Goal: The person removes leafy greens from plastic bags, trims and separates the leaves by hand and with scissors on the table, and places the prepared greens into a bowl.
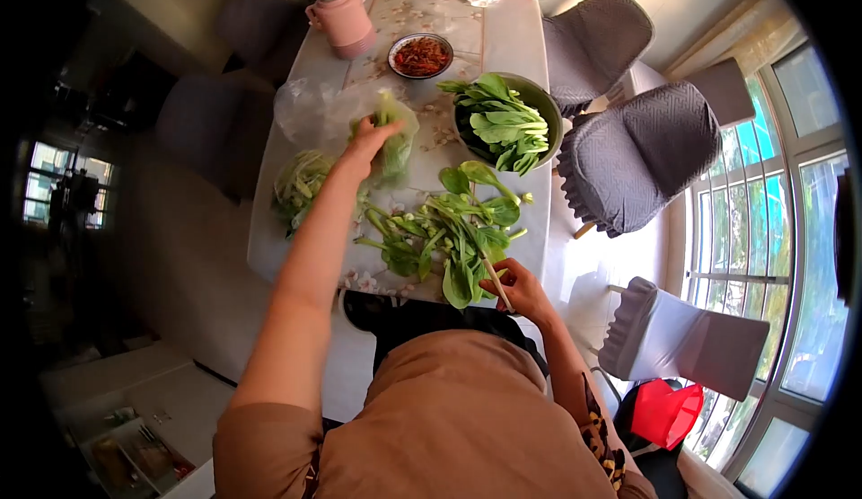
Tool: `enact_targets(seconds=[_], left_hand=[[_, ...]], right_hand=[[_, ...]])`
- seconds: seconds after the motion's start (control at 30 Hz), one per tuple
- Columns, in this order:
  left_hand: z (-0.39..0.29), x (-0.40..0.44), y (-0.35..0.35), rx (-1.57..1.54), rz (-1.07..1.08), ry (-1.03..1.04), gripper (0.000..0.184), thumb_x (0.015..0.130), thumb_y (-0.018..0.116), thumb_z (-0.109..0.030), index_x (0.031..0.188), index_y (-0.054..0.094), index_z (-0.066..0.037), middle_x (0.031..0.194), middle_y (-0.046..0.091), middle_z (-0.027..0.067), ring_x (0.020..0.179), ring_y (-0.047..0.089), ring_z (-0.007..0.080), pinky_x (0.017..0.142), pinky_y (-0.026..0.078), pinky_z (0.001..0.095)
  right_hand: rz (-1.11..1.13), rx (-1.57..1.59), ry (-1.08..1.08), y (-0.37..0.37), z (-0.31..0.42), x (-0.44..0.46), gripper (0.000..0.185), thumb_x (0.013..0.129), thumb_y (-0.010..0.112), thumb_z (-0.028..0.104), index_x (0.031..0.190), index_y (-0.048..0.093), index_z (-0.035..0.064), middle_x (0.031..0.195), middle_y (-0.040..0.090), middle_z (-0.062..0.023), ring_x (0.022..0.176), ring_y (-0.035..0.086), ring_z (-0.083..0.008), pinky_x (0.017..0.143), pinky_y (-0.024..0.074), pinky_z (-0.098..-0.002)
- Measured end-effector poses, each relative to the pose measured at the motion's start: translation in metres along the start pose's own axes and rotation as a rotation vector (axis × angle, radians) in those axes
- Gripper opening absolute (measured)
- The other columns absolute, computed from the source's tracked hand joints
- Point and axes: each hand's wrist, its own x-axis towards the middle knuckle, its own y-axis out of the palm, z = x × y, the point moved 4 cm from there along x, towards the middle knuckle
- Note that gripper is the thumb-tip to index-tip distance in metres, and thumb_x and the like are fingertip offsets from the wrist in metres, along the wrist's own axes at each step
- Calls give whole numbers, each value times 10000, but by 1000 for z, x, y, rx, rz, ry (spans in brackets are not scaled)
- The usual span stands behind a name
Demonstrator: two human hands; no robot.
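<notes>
My left hand [368, 142] is closed on the top of a clear plastic bag with green vegetables [393, 153], blurred by motion. Near the table's front edge, my right hand [516, 291] grips a pale green stalk [494, 279]. Loose leafy greens [431, 229] are spread between the hands. A green bowl [555, 113] at the table's right side holds more leafy greens [510, 126]. Left of the bag lies a pile of thin, pale green trimmings [305, 180], partly hidden behind my left forearm.
The marble-patterned table [485, 41] also bears a pink thermos [345, 23], a dish of reddish food [420, 55] and a crumpled clear bag [301, 108]. Covered chairs [642, 153] stand along the right. A red container [666, 412] is at the lower right.
</notes>
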Motion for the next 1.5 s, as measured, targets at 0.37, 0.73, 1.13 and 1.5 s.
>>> enact_targets(seconds=[0.37, 0.73, 1.13, 1.5], left_hand=[[9, 32, -15, 853, 192, -153, 610, 858, 685, -426, 1367, 571, -110, 1359, 589, 182, 1188, 609, 329, 966, 479, 481], [73, -25, 29, 909, 31, 120, 794, 789, 804, -295, 1472, 430, -136, 1391, 566, 167, 1264, 555, 349, 1001, 475, 461], [54, -79, 20, 546, 303, -74, 742, 901, 696, -453, 1472, 410, -75, 1413, 497, 186, 1326, 482, 278, 1072, 394, 421], [82, -107, 5, 960, 149, 357, 395, 850, 798, -209, 1178, 609, -94, 1087, 658, 106, 984, 651, 279, 820, 519, 418]], right_hand=[[53, -40, -25, 4, -12, -2, 494, 816, 841, 411, 1094, 655, 46, 687, 649, -49, 524, 593, -110, 484, 458, -279], [217, 448, -167, 27, 49, 15, 445, 908, 767, 360, 1126, 581, 19, 715, 560, -17, 532, 557, -107, 482, 419, -260], [-223, 424, -408, 52, 48, 90, 537, 834, 837, 317, 1215, 583, 37, 870, 716, -91, 670, 657, -144, 604, 515, -305], [-728, -310, -584, 48, 100, 116, 350, 794, 706, 136, 1119, 576, 120, 891, 680, -169, 778, 663, -385, 672, 519, -488]])
